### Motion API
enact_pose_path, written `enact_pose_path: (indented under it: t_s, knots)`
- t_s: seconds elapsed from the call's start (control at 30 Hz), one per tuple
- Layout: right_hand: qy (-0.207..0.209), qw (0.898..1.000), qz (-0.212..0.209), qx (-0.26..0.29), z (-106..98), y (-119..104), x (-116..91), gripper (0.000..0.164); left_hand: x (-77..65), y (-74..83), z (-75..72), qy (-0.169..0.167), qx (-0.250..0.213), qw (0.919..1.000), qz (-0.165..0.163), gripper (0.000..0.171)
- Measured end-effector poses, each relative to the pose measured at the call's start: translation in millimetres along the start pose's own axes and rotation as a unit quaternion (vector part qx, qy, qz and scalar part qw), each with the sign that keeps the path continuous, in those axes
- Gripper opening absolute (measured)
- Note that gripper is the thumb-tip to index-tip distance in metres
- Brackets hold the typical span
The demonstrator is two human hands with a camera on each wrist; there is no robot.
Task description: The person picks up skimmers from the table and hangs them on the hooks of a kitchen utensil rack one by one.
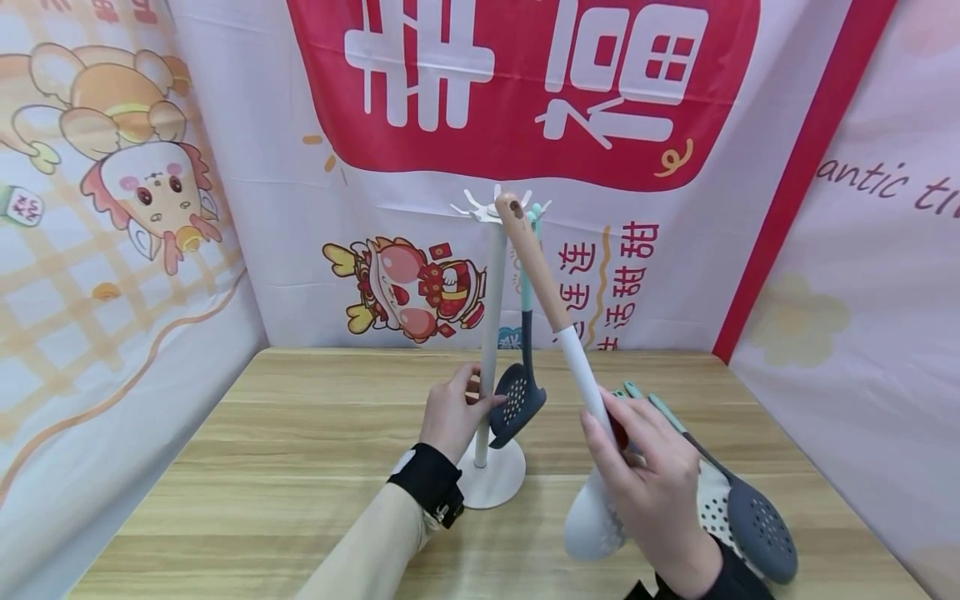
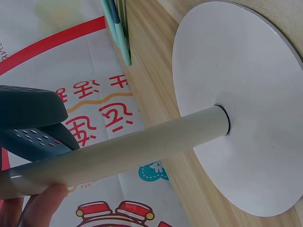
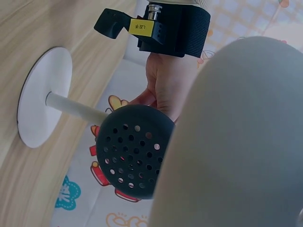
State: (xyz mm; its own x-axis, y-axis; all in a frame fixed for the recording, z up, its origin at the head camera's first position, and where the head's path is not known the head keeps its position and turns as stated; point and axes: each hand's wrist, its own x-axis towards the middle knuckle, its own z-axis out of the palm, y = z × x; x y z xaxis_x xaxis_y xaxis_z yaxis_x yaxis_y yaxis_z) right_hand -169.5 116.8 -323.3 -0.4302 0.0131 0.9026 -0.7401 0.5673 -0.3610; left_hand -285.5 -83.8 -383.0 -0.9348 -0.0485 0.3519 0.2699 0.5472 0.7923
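A white utensil stand with a round base and a ring of hooks on top stands on the table. My left hand grips its pole at mid-height, thumb at the hanging skimmer. This dark grey skimmer has a mint handle and hangs from a hook on the right side. My right hand holds a white kitchen spoon by its white shaft. The spoon's wooden handle end points up towards the hooks, overlapping them in the head view. Its rounded head hangs low, close to the right wrist camera.
Right of the stand, partly behind my right hand, lie more utensils: a dark grey slotted turner, a white perforated one and mint handles. A printed cloth hangs behind the wooden table and along both sides.
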Motion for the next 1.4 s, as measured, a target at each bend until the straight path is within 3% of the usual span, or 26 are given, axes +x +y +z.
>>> enact_pose_path:
  t_s: [0.2, 0.47, 0.7, 1.4]
  knots:
    - [0.005, 1.000, -0.012, 0.012, 2.8, 3.1, -0.9, 0.029, 0.7, -0.9, 0.0, -0.002, -0.001, 1.0000, -0.004, 0.026]
    - [-0.010, 1.000, 0.006, -0.005, 5.9, 4.9, -3.7, 0.030, 0.4, -1.3, 0.1, -0.004, -0.001, 1.0000, -0.001, 0.026]
    - [-0.014, 1.000, 0.015, 0.020, 9.4, 7.1, -6.4, 0.031, 0.9, -1.4, 0.8, -0.011, -0.003, 0.9998, -0.015, 0.026]
    - [-0.030, 0.999, 0.005, 0.030, 30.8, 17.8, -11.8, 0.033, 3.9, -3.0, 0.0, -0.015, 0.007, 0.9999, 0.002, 0.027]
